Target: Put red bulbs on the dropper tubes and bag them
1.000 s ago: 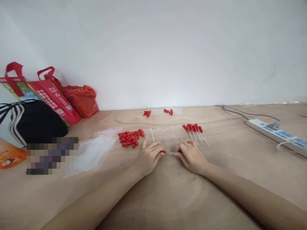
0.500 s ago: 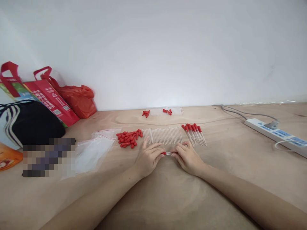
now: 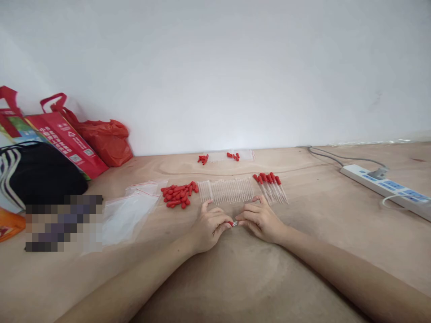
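Observation:
Between thumb and fingers, my left hand pinches a red rubber bulb. A clear glass dropper tube shows at the bulb's open end, and my right hand grips that tube from the other side. How far the tube sits inside the bulb is hidden by the fingers. Just beyond the hands lies a row of clear dropper tubes. A heap of loose red bulbs is to its left. Several droppers with red bulbs fitted lie side by side at its right.
Clear zip bags lie flat at the left. Near the wall is another bag with a few red bulbs. Shopping bags and a black bag stand far left; a power strip with cables is right.
Both hands have come slightly nearer to me, and the gap between them shows the bulb and tube tilted a little more. The view has shifted slightly.

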Available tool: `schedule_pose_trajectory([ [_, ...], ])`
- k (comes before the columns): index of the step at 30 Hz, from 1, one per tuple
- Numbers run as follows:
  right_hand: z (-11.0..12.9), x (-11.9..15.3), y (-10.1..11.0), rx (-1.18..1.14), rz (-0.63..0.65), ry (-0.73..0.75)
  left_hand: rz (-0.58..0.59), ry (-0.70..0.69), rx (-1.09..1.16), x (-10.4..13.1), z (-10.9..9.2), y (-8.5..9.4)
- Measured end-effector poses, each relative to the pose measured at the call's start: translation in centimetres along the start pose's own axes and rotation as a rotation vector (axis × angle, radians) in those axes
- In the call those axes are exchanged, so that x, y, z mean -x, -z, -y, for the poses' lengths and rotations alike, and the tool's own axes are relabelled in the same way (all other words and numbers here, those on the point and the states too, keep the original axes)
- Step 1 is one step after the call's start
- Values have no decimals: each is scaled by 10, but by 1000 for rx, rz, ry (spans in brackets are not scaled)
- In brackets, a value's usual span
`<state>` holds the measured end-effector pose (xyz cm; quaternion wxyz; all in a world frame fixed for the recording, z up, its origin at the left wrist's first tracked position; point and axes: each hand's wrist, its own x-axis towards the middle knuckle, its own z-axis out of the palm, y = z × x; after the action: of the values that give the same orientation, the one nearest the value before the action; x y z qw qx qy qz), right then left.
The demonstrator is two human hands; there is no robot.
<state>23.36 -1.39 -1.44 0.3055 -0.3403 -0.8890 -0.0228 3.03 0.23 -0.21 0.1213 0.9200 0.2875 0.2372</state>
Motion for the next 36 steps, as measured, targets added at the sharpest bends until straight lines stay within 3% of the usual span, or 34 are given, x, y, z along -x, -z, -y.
schedule_pose_trajectory([
  [12, 12, 1, -5, 120, -102, -22, -135, -63, -22, 2, 3, -5],
  [22, 26, -4, -10, 93, -79, -143, -209, -156, -126, 2, 1, -8],
  [30, 11, -4, -3, 6, 11, -102, -233, -149, -184, -1, 7, -2],
  [36, 4, 2, 6, 143, -122, -37, -237, -115, -199, -1, 11, 4],
])
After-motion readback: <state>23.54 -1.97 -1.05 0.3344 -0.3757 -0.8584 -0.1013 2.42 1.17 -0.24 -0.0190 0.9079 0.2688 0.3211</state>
